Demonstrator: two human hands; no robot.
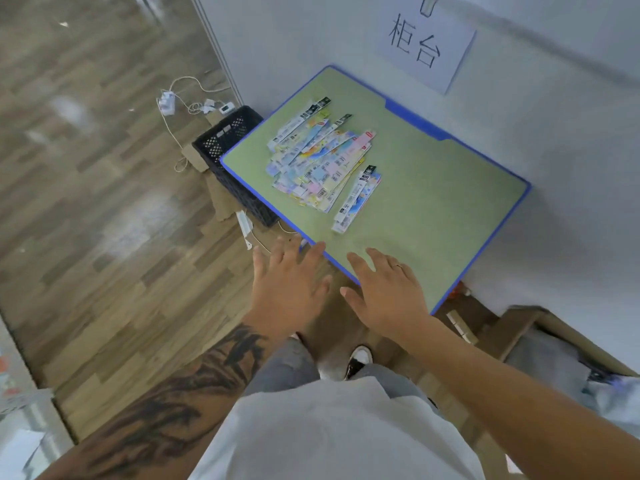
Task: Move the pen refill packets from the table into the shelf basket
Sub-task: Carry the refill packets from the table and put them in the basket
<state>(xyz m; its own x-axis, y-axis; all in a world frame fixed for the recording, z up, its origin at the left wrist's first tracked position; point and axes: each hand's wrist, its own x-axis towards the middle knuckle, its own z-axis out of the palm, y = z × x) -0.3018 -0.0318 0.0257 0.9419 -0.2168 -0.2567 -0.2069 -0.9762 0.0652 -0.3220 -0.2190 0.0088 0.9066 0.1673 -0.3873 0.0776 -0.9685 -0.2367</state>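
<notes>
- I see a green table (433, 202) with a blue edge, pushed up against a white wall.
- The pen refill packets (320, 161) lie in a messy pile on the table, at about 11 o'clock from my hands.
- A few packets (356, 199) lie just beside the pile, at its 4 o'clock side.
- My left hand (289, 285) is at the near edge of the table. Its fingers are straight and spread wide. It holds nothing.
- My right hand (386, 292) is just beside it, at 3 o'clock. Its fingers are spread wide too, and it holds nothing.
- A black crate (225, 147) sits on the floor at the table's 9 o'clock side, partly under its edge.
- A paper sign (426, 43) hangs on the wall at 12 o'clock.
</notes>
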